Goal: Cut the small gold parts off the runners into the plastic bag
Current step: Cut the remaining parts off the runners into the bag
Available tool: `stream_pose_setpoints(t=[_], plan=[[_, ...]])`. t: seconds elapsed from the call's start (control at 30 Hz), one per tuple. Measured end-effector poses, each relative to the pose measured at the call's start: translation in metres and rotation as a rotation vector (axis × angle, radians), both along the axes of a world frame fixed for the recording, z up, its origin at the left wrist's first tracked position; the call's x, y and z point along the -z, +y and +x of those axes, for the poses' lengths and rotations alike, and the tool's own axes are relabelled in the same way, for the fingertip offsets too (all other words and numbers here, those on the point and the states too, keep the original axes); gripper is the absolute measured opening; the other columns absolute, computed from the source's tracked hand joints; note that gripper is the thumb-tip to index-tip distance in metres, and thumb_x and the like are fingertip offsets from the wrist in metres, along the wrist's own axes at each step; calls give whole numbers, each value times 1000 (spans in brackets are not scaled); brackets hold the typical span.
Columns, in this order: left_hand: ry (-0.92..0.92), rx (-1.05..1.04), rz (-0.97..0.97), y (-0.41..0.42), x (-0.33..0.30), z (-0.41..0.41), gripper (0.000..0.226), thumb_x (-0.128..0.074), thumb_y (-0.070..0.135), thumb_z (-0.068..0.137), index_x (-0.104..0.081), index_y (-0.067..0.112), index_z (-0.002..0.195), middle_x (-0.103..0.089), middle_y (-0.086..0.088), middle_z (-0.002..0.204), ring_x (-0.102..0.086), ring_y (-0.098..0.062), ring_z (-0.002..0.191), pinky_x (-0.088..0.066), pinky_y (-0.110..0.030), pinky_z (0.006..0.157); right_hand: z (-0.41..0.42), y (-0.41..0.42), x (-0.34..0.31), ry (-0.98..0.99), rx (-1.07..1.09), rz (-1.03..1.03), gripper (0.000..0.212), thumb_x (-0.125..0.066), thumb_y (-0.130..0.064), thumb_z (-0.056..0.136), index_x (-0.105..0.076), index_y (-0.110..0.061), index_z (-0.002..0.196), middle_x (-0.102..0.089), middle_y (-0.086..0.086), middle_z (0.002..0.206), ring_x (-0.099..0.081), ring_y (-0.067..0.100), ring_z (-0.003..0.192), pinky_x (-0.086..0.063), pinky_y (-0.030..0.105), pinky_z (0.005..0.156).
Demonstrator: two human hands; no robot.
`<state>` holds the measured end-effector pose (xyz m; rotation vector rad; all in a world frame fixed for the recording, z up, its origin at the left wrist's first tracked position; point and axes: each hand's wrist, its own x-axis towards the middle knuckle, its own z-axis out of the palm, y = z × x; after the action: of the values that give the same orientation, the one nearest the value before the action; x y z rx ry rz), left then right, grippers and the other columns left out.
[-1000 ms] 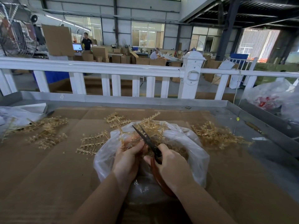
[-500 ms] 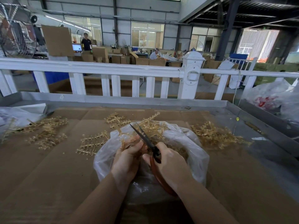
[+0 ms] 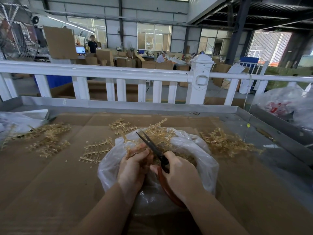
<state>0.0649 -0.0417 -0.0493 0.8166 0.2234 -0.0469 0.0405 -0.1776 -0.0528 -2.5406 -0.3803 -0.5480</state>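
Note:
A clear plastic bag (image 3: pixel 201 155) stands open in the middle of the cardboard-covered table, with small gold parts heaped inside. Over its mouth my left hand (image 3: pixel 133 168) pinches a gold runner (image 3: pixel 135 148), mostly hidden by my fingers. My right hand (image 3: pixel 179 175) grips red-handled scissors (image 3: pixel 152 148); their dark blades are slightly apart and point up and left, just beside the runner. More gold runners (image 3: pixel 97 150) lie flat left of the bag.
Further gold runner heaps lie at the left (image 3: pixel 47 138), behind the bag (image 3: pixel 122 126) and at the right (image 3: pixel 225 141). A grey raised rim (image 3: pixel 152 106) bounds the table, a white railing (image 3: pixel 105 73) beyond it. Plastic bags sit at far left (image 3: pixel 18 119) and far right (image 3: pixel 284 102).
The scissors have shifted slightly left and their blades have narrowed a little at the runner. Both hands stay over the bag's mouth.

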Motion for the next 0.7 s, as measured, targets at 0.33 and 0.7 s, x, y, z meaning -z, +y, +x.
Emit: stream_pose_setpoints(t=[0.33, 0.7], plan=[[-5, 22, 37, -1, 0, -1, 37, -58, -7, 79, -61, -9, 116, -67, -29, 108, -67, -40, 98, -56, -42, 82, 0, -1, 1, -11, 22, 17, 36, -48, -64, 85, -49, -29, 97, -58, -9, 84, -56, 9, 79, -42, 18, 67], [-62, 25, 0, -3, -2, -1, 50, -63, -2, 62, -62, -12, 112, -67, -29, 100, -71, -31, 76, -58, -32, 59, 3, -1, -1, 84, 19, 21, 35, -49, -62, 86, -45, -29, 94, -57, -7, 81, -60, 17, 85, -41, 27, 70]])
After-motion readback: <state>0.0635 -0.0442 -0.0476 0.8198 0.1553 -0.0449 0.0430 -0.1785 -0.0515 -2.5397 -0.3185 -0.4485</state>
